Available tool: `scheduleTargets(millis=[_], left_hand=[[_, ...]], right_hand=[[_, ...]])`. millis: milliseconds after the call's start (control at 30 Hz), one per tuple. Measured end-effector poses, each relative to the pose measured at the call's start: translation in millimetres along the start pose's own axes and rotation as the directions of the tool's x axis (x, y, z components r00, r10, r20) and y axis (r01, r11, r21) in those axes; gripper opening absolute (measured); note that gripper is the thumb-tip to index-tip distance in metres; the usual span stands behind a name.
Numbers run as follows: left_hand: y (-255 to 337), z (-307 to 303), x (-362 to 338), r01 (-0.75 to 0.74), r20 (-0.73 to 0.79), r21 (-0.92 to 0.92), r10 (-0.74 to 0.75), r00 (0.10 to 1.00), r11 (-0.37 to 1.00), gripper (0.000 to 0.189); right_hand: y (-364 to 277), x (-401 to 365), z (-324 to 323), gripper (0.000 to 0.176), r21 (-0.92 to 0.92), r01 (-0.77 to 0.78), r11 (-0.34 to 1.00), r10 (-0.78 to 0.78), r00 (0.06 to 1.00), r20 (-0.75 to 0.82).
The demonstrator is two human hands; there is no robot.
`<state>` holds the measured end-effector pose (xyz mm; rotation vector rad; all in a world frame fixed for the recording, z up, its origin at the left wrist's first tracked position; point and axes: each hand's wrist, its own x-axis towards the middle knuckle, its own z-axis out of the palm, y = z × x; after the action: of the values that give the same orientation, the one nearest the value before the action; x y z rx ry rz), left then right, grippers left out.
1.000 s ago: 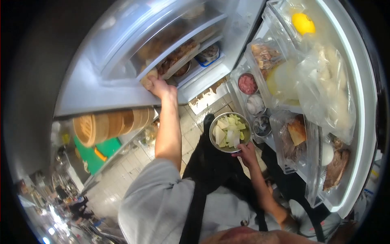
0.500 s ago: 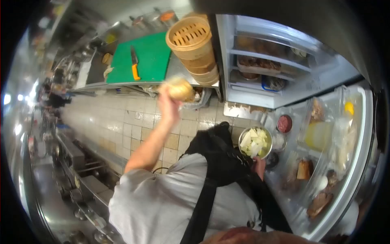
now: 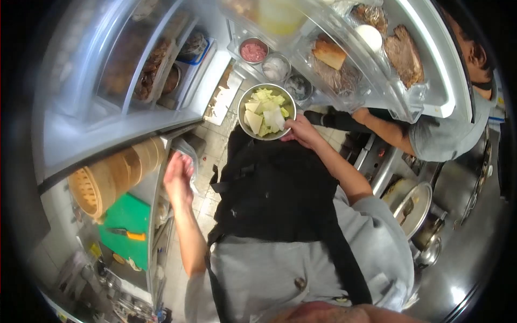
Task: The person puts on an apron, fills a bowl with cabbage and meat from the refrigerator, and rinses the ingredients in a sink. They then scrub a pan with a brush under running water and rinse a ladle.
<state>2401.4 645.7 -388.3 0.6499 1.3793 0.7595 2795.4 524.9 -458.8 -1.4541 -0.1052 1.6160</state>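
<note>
My right hand (image 3: 302, 132) grips the near-right rim of a round metal bowl (image 3: 294, 107). Inside the bowl lie pale green cabbage pieces (image 3: 265, 98) and flat whitish pieces (image 3: 273, 118). My left hand (image 3: 178, 171) is over the end of the worktop, at the translucent rim of a bin (image 3: 189, 155); its fingers are loosely curled and slightly apart, and I see nothing held in them. The bin's inside is mostly hidden.
An open fridge (image 3: 186, 116) is ahead, its door shelves (image 3: 366, 81) holding meat and small metal bowls nearby. Bamboo steamers (image 3: 113, 175), a green cutting board (image 3: 126, 218) and a yellow-handled knife (image 3: 134, 235) are on the left. Another person's arm (image 3: 390, 132) is behind the door.
My view and body have turned right, toward the fridge door. The blurred, round yellowish thing in my left hand no longer shows. My right hand still holds the bowl.
</note>
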Motion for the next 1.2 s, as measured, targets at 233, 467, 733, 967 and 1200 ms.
scheduleTargets(millis=[233,467,733,967,1200], left_hand=[[0,93,100,-0.522,0.450,0.544,0.296,0.842,0.657,0.025],[-36,242,159,-0.823,0.790,0.545,0.230,0.568,0.162,0.018],[-98,350,229,-0.858,0.874,0.476,-0.006,0.486,-0.195,0.024],[-125,394,235,-0.758,0.766,0.622,-0.047,0.641,-0.198,0.027],[-140,368,289,-0.983,0.918,0.179,0.366,0.152,-0.039,0.030]], right_hand=[[38,-37,6,0.037,0.133,0.036,0.991,-0.013,0.985,-0.172],[83,-58,-22,0.039,0.208,0.010,0.978,0.044,0.966,-0.256],[95,-79,-37,0.041,0.206,-0.020,0.978,0.087,0.942,-0.324],[81,-76,-46,0.041,0.180,-0.003,0.984,0.064,0.939,-0.336],[74,-57,-48,0.039,0.238,0.029,0.971,0.048,0.950,-0.308]])
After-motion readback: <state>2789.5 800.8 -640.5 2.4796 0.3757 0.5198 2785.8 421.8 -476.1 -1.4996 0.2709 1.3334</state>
